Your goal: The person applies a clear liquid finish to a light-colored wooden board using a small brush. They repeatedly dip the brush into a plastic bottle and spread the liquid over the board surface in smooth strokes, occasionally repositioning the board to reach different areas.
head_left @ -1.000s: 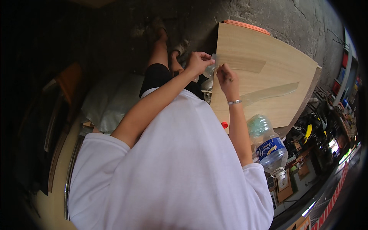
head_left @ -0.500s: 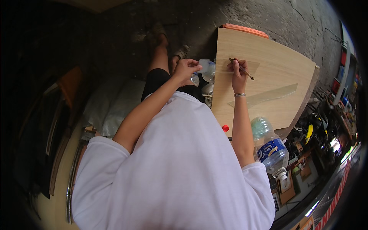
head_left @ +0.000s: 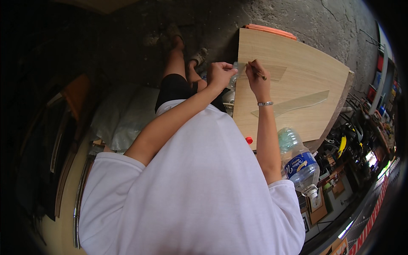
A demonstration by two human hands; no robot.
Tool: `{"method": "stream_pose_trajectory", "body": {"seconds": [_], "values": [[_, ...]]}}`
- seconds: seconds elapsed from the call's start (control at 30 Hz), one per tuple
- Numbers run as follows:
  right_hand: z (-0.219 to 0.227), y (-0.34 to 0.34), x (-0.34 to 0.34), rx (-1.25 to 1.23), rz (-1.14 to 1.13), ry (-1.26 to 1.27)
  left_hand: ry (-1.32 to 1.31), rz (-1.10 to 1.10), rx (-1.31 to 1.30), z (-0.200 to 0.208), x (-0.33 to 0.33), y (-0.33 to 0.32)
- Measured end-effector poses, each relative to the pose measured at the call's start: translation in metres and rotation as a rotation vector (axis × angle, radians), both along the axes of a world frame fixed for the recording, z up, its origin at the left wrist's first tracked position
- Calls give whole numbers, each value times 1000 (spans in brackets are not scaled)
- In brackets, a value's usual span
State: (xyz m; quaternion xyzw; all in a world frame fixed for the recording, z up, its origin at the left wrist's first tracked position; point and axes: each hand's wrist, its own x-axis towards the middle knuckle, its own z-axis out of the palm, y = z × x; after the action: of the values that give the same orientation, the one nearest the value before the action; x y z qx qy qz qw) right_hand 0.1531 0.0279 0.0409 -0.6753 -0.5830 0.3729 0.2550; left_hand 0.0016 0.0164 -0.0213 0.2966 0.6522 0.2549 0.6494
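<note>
My left hand [head_left: 221,75] pinches a small clear glass piece [head_left: 241,68] at the left edge of a light wooden board [head_left: 306,63]. Close beside it, my right hand [head_left: 258,80] grips a slender glass cutter [head_left: 264,77] with a brass-coloured end. The cutter's tip is by the small piece; whether they touch I cannot tell. Beyond my right fingers a flat glass piece [head_left: 277,73] lies on the board. Nearer me rests a long glass strip [head_left: 299,104] with one uneven edge.
A large clear plastic bottle [head_left: 299,165] with a blue label lies by my right forearm. A red cap [head_left: 249,140] sits at the board's near left corner. Orange slats [head_left: 272,31] show behind the far edge. Clear bottles partly show below the board's left side. Cluttered tools stand farther right.
My left hand has moved right, bringing the small glass piece to the board's edge. My right hand has shifted slightly left and turned the cutter, so both hands are now close together.
</note>
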Motion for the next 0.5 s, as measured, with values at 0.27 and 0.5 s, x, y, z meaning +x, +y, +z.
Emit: {"method": "stream_pose_trajectory", "body": {"seconds": [0.27, 0.5], "values": [[-1, 1, 1, -11, 65, 72, -185, -50, -48, -1, -8, 6], [9, -54, -6, -173, -91, 143, -99, -213, -16, 7, -17, 15]]}}
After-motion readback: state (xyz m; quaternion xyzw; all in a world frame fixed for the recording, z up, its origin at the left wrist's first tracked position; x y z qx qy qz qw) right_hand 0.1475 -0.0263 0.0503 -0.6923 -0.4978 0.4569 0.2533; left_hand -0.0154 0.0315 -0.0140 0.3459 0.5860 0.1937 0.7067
